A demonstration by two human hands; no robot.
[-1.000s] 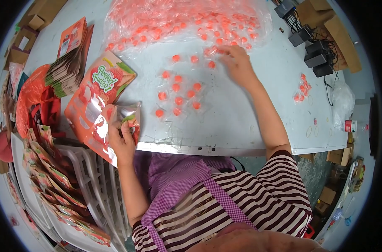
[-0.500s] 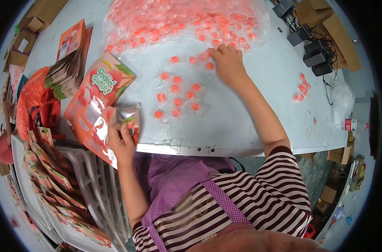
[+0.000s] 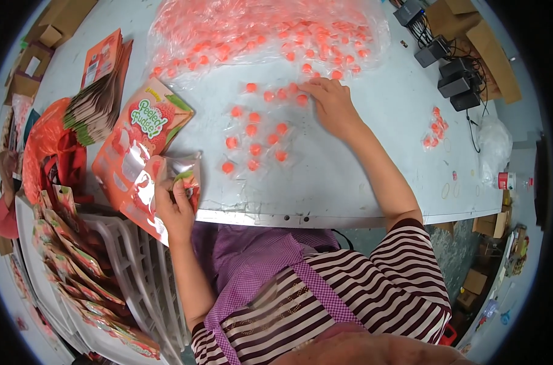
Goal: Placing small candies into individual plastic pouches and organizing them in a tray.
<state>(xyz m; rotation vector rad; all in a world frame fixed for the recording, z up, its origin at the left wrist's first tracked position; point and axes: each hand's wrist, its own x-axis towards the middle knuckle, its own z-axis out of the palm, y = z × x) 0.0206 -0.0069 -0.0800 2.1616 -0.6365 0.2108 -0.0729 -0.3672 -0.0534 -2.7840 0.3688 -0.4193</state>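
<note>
Wrapped candies (image 3: pixel 251 130) lie loose on the table (image 3: pixel 337 182) between the hands. Over the last second the right hand (image 3: pixel 334 106) has drawn back a little from the candy heap (image 3: pixel 258 36) beyond it, and the row by its fingertips has gained candies, making the loose group fuller. Its fingers are narrowed there; whether they pinch one, I cannot tell. The left hand (image 3: pixel 176 210) keeps gripping an orange pouch (image 3: pixel 191 177).

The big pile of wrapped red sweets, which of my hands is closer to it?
Right. Your right hand is just in front of the pile, at some loose sweets; your left hand is farther off, holding a pouch near the table's front edge.
</note>
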